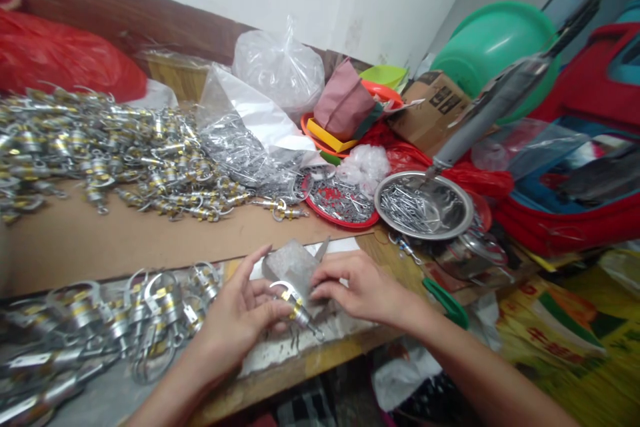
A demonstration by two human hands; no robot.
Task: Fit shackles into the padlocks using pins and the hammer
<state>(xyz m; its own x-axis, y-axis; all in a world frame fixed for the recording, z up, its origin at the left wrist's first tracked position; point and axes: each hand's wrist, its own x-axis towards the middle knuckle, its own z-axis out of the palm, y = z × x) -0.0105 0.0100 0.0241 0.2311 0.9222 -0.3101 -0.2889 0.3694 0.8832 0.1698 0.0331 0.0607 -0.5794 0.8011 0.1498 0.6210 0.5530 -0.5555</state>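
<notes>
My left hand pinches a small silver and brass clasp with a ring, at the front edge of the bench. My right hand has its fingers curled and pressed against the same clasp and a grey metal block behind it. A heap of finished clasps lies just left of my left hand. A bigger heap is spread over the brown cardboard at the back left.
A steel bowl of pins and a red plate of small parts stand right of centre. A hanging grey power tool points into the bowl. Plastic bags, a green basin and red crates crowd the back and right.
</notes>
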